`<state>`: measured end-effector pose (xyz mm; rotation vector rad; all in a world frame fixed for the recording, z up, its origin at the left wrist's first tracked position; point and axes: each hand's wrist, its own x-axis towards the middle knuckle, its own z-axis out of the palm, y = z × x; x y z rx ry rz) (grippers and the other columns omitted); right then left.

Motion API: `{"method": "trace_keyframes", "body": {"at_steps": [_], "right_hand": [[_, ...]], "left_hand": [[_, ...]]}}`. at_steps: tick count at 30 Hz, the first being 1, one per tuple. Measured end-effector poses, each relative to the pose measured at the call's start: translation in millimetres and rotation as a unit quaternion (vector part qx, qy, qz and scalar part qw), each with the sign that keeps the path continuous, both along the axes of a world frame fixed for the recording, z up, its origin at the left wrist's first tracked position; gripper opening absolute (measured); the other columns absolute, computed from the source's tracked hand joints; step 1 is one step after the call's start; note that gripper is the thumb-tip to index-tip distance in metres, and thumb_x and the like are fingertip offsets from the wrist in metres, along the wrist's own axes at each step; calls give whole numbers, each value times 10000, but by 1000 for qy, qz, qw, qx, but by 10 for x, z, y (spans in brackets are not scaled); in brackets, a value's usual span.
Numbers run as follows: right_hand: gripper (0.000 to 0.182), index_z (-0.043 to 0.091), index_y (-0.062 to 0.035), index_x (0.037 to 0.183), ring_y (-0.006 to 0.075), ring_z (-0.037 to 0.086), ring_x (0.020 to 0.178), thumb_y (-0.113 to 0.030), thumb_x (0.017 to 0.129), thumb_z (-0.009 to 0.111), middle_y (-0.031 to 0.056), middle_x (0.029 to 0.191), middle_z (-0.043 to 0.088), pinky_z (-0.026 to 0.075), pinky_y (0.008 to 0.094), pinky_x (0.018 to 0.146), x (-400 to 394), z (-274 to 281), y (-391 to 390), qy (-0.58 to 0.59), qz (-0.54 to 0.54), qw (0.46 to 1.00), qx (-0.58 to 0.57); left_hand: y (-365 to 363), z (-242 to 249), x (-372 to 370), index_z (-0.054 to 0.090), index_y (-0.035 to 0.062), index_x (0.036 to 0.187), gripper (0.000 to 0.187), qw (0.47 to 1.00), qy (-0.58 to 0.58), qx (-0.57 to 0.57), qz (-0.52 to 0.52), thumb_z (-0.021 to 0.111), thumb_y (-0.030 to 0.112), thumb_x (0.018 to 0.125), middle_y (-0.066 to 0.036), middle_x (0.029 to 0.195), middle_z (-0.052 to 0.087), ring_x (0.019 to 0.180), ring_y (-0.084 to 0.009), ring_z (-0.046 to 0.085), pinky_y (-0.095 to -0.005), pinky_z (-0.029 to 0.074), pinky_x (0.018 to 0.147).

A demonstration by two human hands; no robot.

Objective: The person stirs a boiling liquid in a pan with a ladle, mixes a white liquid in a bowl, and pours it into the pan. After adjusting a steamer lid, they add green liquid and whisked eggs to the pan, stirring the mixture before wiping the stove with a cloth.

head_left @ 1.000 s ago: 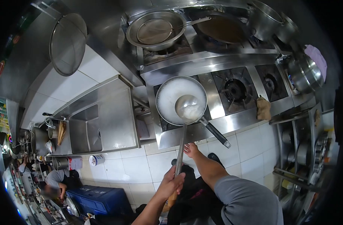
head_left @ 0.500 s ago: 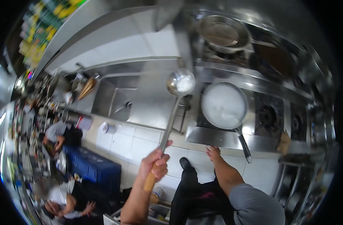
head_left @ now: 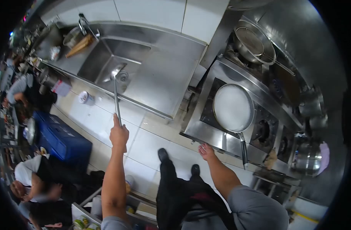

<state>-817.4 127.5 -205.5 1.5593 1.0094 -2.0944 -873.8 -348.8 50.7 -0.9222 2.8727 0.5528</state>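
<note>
My left hand (head_left: 119,134) is wrapped around the handle of a long metal ladle (head_left: 116,97). The ladle's bowl hangs over the sink basin (head_left: 102,61), near the drain. By the front edge of the stove (head_left: 200,132), my right hand (head_left: 206,151) is low, its fingers loosely apart with nothing visible in them. On the nearest burner sits a frying pan (head_left: 234,107) full of white, foamy-looking liquid; its black handle points toward me, a little right of my right hand.
A strainer and metal bowl (head_left: 256,42) stand at the stove's back. Wooden sticks (head_left: 79,46) lie beside the faucet (head_left: 85,25). A blue bin (head_left: 62,140) and a white tub (head_left: 84,98) are on the tiled floor. Two people (head_left: 29,172) are at left.
My left hand has swung the ladle left, from beside the pan to over the sink. Whitish liquid showed in its bowl earlier. My right hand stays near the stove front. The view has turned.
</note>
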Motion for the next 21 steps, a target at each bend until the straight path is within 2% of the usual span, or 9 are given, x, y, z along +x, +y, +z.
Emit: {"method": "trace_keyframes", "body": {"at_steps": [2,5,8,9,11,12,13,15,21], "right_hand": [[281,533,-182,1288,274,614,1173,-266,1028,599,30,1371,579,520,459,945,2,-2,0,-1,12,1000,13],[336,473,-158,1335,270,602,1182,-327,1053,542,11,1364,554,508,470,959,-18,64,-45,10,23,999,26],[404,392,-165,1422,262,576,1215,-394,1090,405,27,1364,565,497,465,976,-61,-7,17,3,-16,998,-54],[404,392,-165,1422,262,576,1215,-394,1090,405,27,1364,565,497,465,976,-92,62,-14,-1,-9,999,-45],[493,512,-41,1256,248,618,1160,-475,1085,352,44,1249,648,493,441,959,-173,189,-140,-15,-33,999,-28],[467,538,-41,1215,244,634,1115,-451,1086,356,65,1186,664,494,444,958,-193,198,-163,-28,-59,998,-13],[467,538,-41,1215,244,634,1115,-451,1086,356,65,1186,664,494,444,958,-206,219,-169,-32,-54,998,-6],[418,429,-106,1358,260,627,1133,-418,1085,376,56,1231,641,488,479,982,-213,137,-114,-28,-59,997,-29],[458,522,-33,1219,256,653,1067,-431,1087,338,82,1133,664,486,479,967,-262,150,-80,-51,-98,992,-54]], "left_hand": [[39,-54,24,190,164,1584,760,1000,-14,6,-1,587,146,936,-251,879,712,809,-445,704,-543,546,737],[12,-178,56,181,168,1586,761,1000,-6,18,2,579,138,939,-251,876,712,797,-443,704,-543,547,721],[-45,-288,112,169,169,1589,757,1000,2,28,0,563,127,944,-247,855,711,774,-444,704,-537,547,697],[-60,-282,121,165,171,1590,758,999,8,31,-4,560,123,945,-246,847,710,763,-444,703,-537,547,689],[-84,-313,149,168,173,1588,748,999,5,43,2,552,114,949,-251,832,706,748,-447,701,-540,545,681],[-97,-352,163,174,175,1584,740,999,8,46,2,549,111,950,-251,824,703,743,-449,699,-542,543,676],[-108,-386,178,180,177,1581,732,999,11,48,3,547,108,952,-252,817,701,738,-450,698,-545,541,670],[-122,-399,194,190,183,1576,716,998,13,64,8,539,104,956,-248,801,698,724,-447,695,-545,538,657],[-117,-360,193,202,184,1567,709,996,23,84,3,553,105,955,-224,797,702,711,-421,701,-523,541,637]]}}
